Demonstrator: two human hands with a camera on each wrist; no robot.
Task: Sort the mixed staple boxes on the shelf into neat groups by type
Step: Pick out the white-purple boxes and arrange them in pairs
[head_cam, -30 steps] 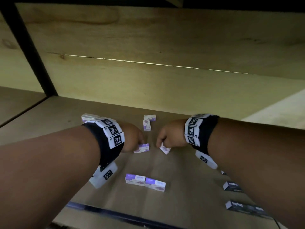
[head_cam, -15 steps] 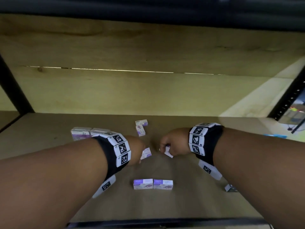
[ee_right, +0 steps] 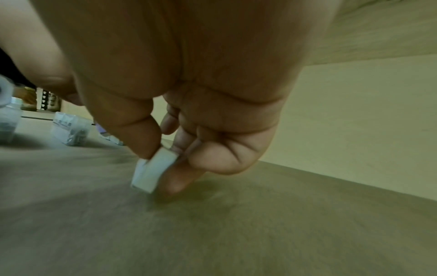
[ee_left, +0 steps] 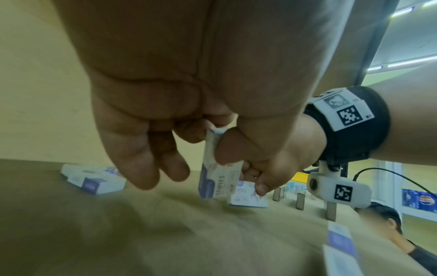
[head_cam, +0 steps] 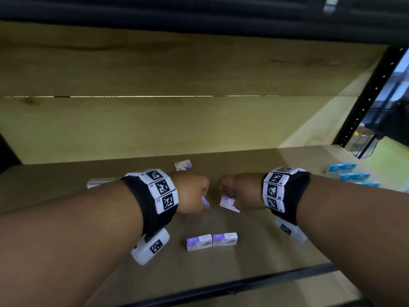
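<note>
My left hand (head_cam: 192,192) pinches a small purple-and-white staple box (head_cam: 205,202) above the shelf; in the left wrist view that box (ee_left: 218,179) hangs upright between thumb and fingers (ee_left: 141,168). My right hand (head_cam: 238,190) grips another purple-and-white box (head_cam: 228,202), seen edge-on as a white box (ee_right: 151,171) in the right wrist view. Two purple boxes (head_cam: 212,241) lie side by side nearer the front edge. One more purple box (head_cam: 182,165) lies behind my hands, and a pale stack (head_cam: 99,182) sits behind my left wrist.
Blue boxes (head_cam: 352,176) lie in a group at the far right of the wooden shelf (head_cam: 254,251). A black rail (head_cam: 221,286) edges the shelf front; a black perforated upright (head_cam: 365,100) stands at the right. A person (ee_left: 387,224) shows beyond the shelf in the left wrist view.
Both hands have lifted their boxes off the shelf and stayed close together at its middle. My head has turned right, bringing the blue boxes into sight.
</note>
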